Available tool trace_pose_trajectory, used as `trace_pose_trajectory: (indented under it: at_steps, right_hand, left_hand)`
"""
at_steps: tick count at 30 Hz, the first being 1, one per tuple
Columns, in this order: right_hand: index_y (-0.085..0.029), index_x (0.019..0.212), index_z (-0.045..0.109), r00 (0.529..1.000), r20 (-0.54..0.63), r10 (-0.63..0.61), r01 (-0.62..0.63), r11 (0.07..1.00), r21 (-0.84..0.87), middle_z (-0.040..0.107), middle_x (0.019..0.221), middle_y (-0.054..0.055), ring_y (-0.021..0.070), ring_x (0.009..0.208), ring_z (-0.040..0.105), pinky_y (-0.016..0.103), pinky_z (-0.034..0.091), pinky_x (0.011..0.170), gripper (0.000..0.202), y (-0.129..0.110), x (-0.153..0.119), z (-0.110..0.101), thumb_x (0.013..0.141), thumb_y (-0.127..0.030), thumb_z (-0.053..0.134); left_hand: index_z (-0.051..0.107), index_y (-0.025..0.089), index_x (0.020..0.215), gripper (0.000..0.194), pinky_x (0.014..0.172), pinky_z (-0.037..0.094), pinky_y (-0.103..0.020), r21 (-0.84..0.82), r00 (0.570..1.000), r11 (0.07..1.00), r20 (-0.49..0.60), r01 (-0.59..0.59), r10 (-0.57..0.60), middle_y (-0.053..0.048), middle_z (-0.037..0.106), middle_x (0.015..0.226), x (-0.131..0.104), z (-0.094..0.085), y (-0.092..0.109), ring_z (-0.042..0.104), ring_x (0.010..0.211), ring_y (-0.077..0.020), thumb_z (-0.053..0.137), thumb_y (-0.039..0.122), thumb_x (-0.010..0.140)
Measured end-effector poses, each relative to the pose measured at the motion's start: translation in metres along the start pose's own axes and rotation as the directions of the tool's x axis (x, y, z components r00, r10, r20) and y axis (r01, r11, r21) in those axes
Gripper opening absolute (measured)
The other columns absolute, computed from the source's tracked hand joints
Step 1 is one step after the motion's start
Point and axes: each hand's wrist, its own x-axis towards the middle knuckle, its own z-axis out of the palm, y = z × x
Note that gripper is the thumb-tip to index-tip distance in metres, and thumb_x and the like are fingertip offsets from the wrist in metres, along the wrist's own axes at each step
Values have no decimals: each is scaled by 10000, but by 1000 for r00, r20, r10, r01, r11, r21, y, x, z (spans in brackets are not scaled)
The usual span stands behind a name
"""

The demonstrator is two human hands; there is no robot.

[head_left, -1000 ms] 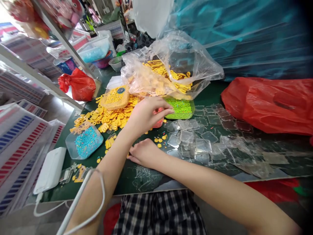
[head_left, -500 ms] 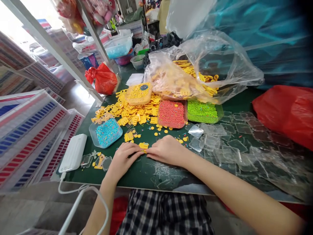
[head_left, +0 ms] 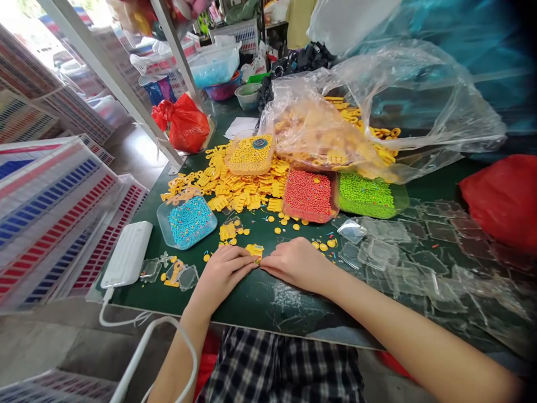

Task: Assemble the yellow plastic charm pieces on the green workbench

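A small, flat, yellow plastic piece (head_left: 254, 249) lies near the table's front edge, between the two hands. The left hand (head_left: 224, 274) and the right hand (head_left: 298, 265) each have finger and thumb pinched together on its near edge, and their tips almost touch. It looks like this piece is only partly done, but the fingers hide some of it.

Lots seems left: a big heap of loose yellow plastic pieces (head_left: 241, 187) sits at 12 o'clock from it, and more fill a clear, crinkly plastic bag (head_left: 319, 131) at 1 o'clock. A clear tub of tiny red beads (head_left: 308, 193) is at 2 o'clock, and thin, clear plastic squares (head_left: 380, 252) spread out at 3 o'clock. I can't tell if any are finished.
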Motion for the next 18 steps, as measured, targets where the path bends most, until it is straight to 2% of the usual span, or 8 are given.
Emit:
trace_pose_trajectory:
  at_steps: [4,10,18]
  right_hand:
    - [-199,775,676,1000,22,0,0,1000,10,648,590,1,108,529,532,285,139,510,342,0,1,-2,990,-321,439]
    - [-211,854,707,998,54,24,-24,1000,7,679,629,0,109,549,563,288,143,510,298,0,1,-4,980,-324,461]
    - [-205,831,699,998,64,21,-22,1000,12,682,633,0,110,558,574,287,154,511,300,-1,1,-4,979,-330,470]
  left_hand:
    - [741,209,958,245,741,502,-287,-59,998,997,-31,48,-50,-36,715,866,-2,0,0,651,805,-161,537,344,953]
    - [751,218,938,174,738,540,-274,-116,967,973,-140,198,-213,-41,717,882,-5,-3,0,659,812,-167,605,309,914]
    - [744,216,937,191,772,545,-280,-103,983,984,-93,147,-157,-38,732,904,-4,0,3,671,821,-163,566,286,938]
